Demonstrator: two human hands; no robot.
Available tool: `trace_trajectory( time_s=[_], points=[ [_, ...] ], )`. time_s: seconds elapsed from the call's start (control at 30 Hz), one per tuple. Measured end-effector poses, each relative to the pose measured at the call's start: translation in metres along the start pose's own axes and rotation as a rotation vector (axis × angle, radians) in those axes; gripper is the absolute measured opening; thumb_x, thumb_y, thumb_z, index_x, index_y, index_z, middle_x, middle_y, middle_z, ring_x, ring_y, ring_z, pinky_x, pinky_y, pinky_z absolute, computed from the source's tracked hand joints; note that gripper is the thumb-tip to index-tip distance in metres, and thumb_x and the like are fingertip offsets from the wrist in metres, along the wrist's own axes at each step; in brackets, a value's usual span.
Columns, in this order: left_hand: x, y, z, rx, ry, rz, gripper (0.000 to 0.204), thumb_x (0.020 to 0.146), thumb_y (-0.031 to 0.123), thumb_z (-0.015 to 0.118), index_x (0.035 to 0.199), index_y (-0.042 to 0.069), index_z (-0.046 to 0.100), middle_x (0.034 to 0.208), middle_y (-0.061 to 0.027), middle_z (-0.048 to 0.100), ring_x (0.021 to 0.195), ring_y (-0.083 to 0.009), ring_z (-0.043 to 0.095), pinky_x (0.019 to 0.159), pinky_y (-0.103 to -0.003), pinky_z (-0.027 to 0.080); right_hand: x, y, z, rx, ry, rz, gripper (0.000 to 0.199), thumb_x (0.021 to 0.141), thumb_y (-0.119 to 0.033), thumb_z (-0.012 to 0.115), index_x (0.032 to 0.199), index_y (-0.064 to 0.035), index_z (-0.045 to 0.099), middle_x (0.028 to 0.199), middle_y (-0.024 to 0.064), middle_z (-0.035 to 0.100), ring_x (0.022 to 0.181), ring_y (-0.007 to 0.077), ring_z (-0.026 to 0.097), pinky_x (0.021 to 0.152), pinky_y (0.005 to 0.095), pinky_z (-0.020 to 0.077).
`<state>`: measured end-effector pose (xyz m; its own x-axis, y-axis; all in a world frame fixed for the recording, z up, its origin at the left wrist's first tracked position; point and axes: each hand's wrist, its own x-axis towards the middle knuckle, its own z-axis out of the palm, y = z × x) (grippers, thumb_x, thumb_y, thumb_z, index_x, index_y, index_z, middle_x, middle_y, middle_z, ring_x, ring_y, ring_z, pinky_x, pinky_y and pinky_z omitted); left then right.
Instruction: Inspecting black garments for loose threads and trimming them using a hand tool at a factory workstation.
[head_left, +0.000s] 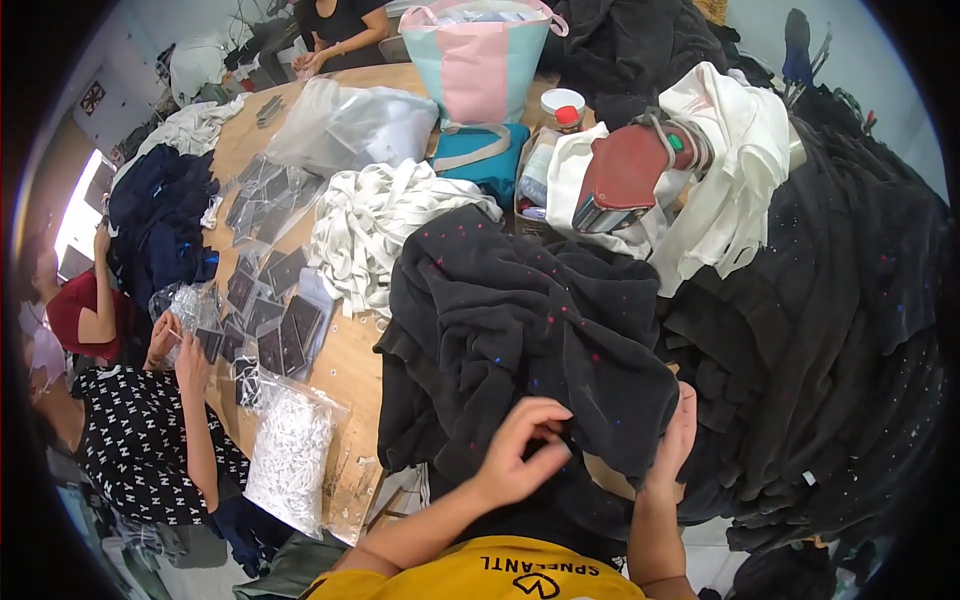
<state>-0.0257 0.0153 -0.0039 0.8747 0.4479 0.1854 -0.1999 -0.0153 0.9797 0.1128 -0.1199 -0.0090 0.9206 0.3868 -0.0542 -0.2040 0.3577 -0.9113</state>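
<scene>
A black fleece-like garment (pixel 520 310), dotted with small red and blue specks, lies bunched on the table in front of me and hangs over its near edge. At that edge my right hand (pixel 676 440) grips the cloth, its fingers partly behind a fold. My left hand (pixel 525 450) hovers by the garment's lower part, thumb and curled fingers apart, with nothing visible between them. Whether its fingertips touch the cloth I cannot tell.
White straps (pixel 365 230) lie heaped beyond the garment. A bag of white pieces (pixel 290 455) sits left, near a co-worker's hands (pixel 180 345). A dark red corded device (pixel 625 175) rests on white cloth. More black garments (pixel 800 350) pile up at right; a pink-and-blue basket (pixel 480 70) stands behind.
</scene>
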Motion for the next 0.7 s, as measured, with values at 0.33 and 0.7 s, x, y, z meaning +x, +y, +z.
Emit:
trace_trajectory(
  time_s=[0.33,0.7],
  points=[
    [0.034,0.019,0.022,-0.435,0.235,-0.089,0.069,0.088,0.004,0.058,0.14,0.007,0.013,0.132,-0.0131,0.037,0.119,-0.0197,0.043,0.102,-0.032,0.033,-0.007,-0.015,0.038,0.118,-0.444,-0.18,0.047,0.086,-0.002,0.05,0.131,0.0003,0.036,0.143,0.02,0.029,0.131,0.027,0.037,0.108,0.0385,0.0277],
    [0.027,0.014,0.011,0.133,0.111,0.014,0.04,0.084,0.006,0.064,0.12,0.001,0.047,0.119,-0.0122,0.047,0.102,-0.0174,0.051,0.083,-0.027,0.044,-0.017,-0.035,0.02,0.004,-0.372,0.028,0.045,0.083,0.0,0.056,0.127,0.0078,0.047,0.124,0.0127,0.052,0.113,0.0193,0.052,0.098,0.0296,0.0394]
  ],
)
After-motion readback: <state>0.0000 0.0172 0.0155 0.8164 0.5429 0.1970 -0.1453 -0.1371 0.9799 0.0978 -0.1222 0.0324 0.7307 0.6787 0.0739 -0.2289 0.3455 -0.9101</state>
